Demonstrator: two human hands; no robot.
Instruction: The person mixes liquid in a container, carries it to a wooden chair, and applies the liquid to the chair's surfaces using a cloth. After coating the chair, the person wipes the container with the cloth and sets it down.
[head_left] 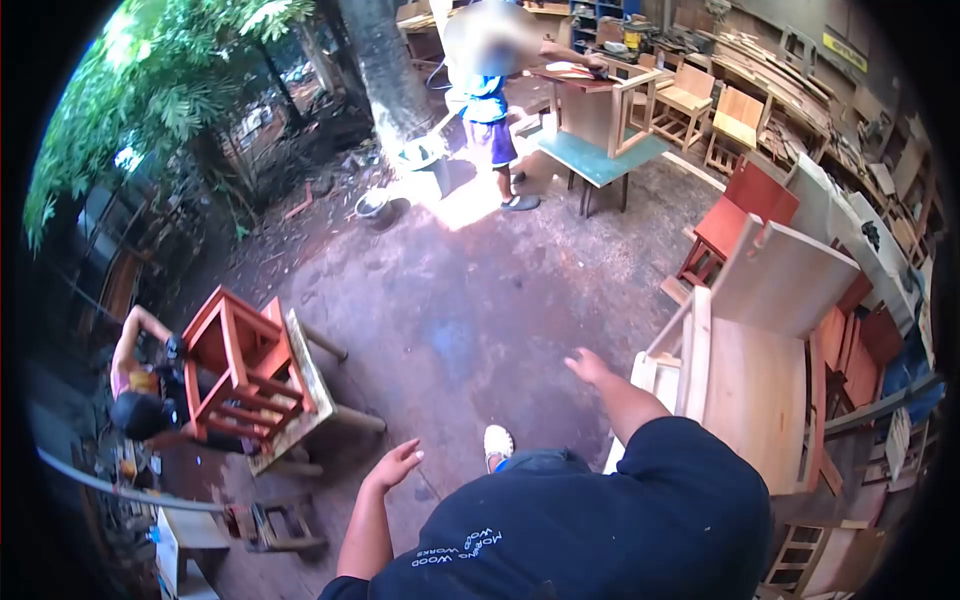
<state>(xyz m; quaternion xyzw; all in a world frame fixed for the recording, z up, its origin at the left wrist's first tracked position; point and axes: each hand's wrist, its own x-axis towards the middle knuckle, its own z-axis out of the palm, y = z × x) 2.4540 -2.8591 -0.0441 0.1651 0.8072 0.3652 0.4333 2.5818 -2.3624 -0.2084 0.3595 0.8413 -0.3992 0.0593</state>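
Bare wooden cabinet, pale and unpainted, low at the right, just past the dark-sleeved right arm. Right hand empty, fingers loosely spread, grasping nothing, nearest the cabinet's left edge yet apart from it. Left hand likewise empty and released, palm turned inward, well to the left of the cabinet above the stained floor. White shoe planted left of the cabinet, between the two hands. Farther left of the cabinet, a red chair frame tipped on a worn bench, a crouched person close against it. Resting on the cabinet's far side, a pale panel; behind that, red-stained boards. Far beyond the cabinet, another person beside a teal table. Probable hazard: knuckles or a hip clipping the cabinet's jutting corner, with so narrow a gap; possibly also jolting the leaning panel loose
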